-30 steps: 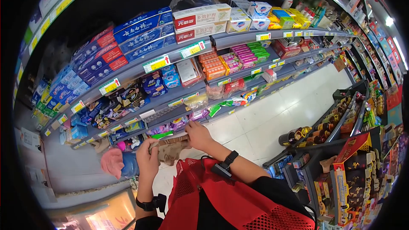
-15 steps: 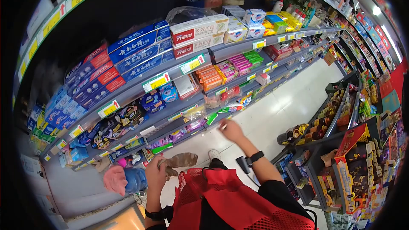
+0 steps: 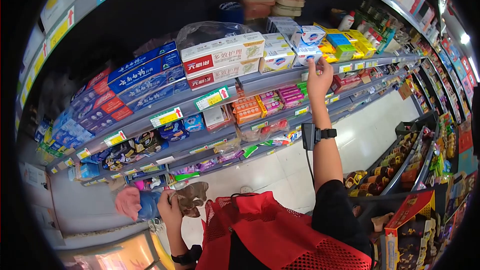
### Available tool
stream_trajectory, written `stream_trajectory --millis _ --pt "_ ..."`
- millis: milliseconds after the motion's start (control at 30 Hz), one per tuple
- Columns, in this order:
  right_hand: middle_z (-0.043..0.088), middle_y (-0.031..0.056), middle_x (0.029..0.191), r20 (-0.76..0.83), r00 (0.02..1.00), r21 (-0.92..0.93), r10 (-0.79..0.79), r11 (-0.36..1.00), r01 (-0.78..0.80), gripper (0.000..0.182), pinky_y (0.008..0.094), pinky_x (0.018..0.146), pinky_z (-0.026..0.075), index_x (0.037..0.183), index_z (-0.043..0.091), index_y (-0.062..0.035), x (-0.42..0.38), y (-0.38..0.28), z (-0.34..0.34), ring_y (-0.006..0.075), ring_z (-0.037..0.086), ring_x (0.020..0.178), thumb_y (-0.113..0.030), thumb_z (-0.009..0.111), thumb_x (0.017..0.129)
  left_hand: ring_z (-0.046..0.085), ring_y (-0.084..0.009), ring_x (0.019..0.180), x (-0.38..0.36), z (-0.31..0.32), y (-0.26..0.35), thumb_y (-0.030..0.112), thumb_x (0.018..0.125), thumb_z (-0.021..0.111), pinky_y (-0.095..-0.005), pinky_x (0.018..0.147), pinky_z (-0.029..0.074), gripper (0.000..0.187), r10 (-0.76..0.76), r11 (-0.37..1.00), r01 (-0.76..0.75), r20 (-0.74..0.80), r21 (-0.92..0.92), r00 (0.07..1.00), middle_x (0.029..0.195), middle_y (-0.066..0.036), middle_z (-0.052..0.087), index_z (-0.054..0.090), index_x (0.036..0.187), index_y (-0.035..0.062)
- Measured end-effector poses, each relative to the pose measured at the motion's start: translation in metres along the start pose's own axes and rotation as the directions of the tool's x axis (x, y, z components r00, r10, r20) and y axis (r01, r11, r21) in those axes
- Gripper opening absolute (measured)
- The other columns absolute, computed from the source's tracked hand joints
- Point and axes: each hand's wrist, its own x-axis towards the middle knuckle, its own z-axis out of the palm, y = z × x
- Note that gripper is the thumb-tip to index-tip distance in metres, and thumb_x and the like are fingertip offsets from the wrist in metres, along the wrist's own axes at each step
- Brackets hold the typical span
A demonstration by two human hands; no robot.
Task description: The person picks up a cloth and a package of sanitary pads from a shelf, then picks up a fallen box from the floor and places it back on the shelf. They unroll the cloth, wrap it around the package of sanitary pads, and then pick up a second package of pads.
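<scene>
A crumpled brown cloth (image 3: 192, 199) hangs from my left hand (image 3: 171, 212), whose fingers are closed on it low in the view. My right hand (image 3: 319, 77) is stretched out to the upper shelf. Its thumb and fingers are at the front of a white and blue soap box (image 3: 306, 56), the lower one in a small stack. On top of that sits another soap box (image 3: 308, 35). To the left are more white and yellow soap boxes (image 3: 277, 59); yellow boxes (image 3: 362, 43) lie to the right.
Long white toothpaste boxes (image 3: 222, 52) and blue toothpaste boxes (image 3: 145, 72) line the same shelf. Price tags run along the shelf edge (image 3: 190, 104). A pink cloth (image 3: 128, 202) lies at lower left. Snack racks (image 3: 392, 165) stand across the aisle.
My right hand has risen from above the aisle floor to the soap boxes on the shelf. My left hand, still holding the brown cloth, has shifted slightly left.
</scene>
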Motion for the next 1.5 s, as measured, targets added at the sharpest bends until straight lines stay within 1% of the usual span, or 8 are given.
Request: stream_trajectory --millis 467,567,667,767,867,1133,1367,1500 --pt "0.055 0.0122 0.103 0.059 0.997 0.102 0.049 0.993 -0.055 0.039 0.0324 0.078 0.044 0.111 0.057 0.0036 0.002 0.006 -0.014 0.0205 0.055 0.082 -0.018 0.069 0.081 0.056 -0.0254 0.063 0.003 0.032 0.03 0.004 0.081 0.055 -0.0334 0.062 0.044 0.007 -0.055 0.998 0.055 0.035 -0.018 0.998 0.07 -0.015 0.058 0.057 0.086 -0.0014" --pt "0.055 0.0135 0.107 -0.04 0.989 0.037 -0.14 0.989 0.142 0.039 0.0344 0.082 0.044 0.111 0.058 0.0006 0.031 -0.006 -0.024 0.0245 0.055 0.089 -0.015 0.07 0.077 0.057 -0.0265 0.064 0.005 0.032 0.037 0.004 0.081 0.055 -0.0339 0.062 0.044 0.008 -0.048 0.999 0.047 0.05 0.01 0.998 0.071 -0.015 0.058 0.058 0.086 -0.0015" --pt "0.053 0.0147 0.116 0.127 0.846 -0.098 -0.518 0.842 0.53 0.044 0.036 0.089 0.043 0.115 0.059 -0.0041 0.082 -0.029 -0.032 0.0292 0.054 0.102 -0.016 0.071 0.075 0.055 -0.021 0.065 0.005 0.03 0.043 0.005 0.081 0.055 -0.0315 0.062 0.044 0.009 -0.063 0.998 0.061 0.075 0.027 0.995 0.071 -0.014 0.058 0.058 0.086 -0.002" --pt "0.051 0.0139 0.125 0.402 0.721 0.065 -0.565 0.803 0.593 0.05 0.0355 0.094 0.041 0.121 0.058 -0.0085 0.125 -0.021 -0.02 0.0302 0.051 0.113 -0.017 0.072 0.074 0.055 -0.0197 0.066 0.003 0.031 0.04 0.005 0.081 0.055 -0.0308 0.062 0.044 0.009 -0.057 0.998 0.054 0.068 0.039 0.996 0.071 -0.014 0.058 0.058 0.086 -0.0022" --pt "0.051 0.0141 0.126 0.7 0.611 0.246 -0.369 0.928 0.278 0.053 0.034 0.096 0.041 0.125 0.056 -0.0092 0.138 -0.024 -0.015 0.0294 0.049 0.117 -0.017 0.071 0.075 0.057 -0.0218 0.066 0.001 0.032 0.046 0.004 0.08 0.054 -0.0317 0.063 0.044 0.009 -0.056 0.997 0.052 0.067 0.059 0.996 0.071 -0.015 0.058 0.058 0.086 -0.0022" --pt "0.057 0.011 0.111 0.764 0.576 0.269 -0.292 0.955 0.127 0.039 0.0323 0.084 0.046 0.115 0.062 -0.0052 0.129 -0.041 -0.026 0.0239 0.057 0.101 -0.012 0.071 0.077 0.058 -0.0254 0.066 -0.006 0.03 0.039 0.003 0.081 0.053 -0.0333 0.064 0.045 0.008 -0.116 0.993 0.115 0.051 0.021 0.992 0.073 -0.016 0.059 0.057 0.086 -0.0017" --pt "0.056 0.0121 0.116 0.707 0.599 0.272 -0.376 0.926 0.261 0.046 0.0333 0.089 0.045 0.121 0.058 -0.0065 0.125 -0.039 -0.025 0.0251 0.056 0.104 -0.016 0.071 0.078 0.058 -0.0305 0.065 -0.006 0.029 0.035 0.003 0.081 0.054 -0.0344 0.063 0.045 0.009 -0.048 0.997 0.046 0.039 0.054 0.998 0.072 -0.017 0.059 0.058 0.088 -0.0004" --pt "0.057 0.0151 0.109 0.196 0.783 0.167 -0.59 0.807 0.566 0.042 0.0357 0.087 0.045 0.113 0.058 -0.0015 0.093 -0.069 -0.039 0.0287 0.057 0.1 -0.014 0.071 0.075 0.059 -0.0321 0.067 -0.008 0.023 0.032 0.002 0.079 0.056 -0.0354 0.063 0.045 0.01 -0.037 0.997 0.036 0.005 0.069 0.999 0.074 -0.016 0.06 0.059 0.088 0.0"
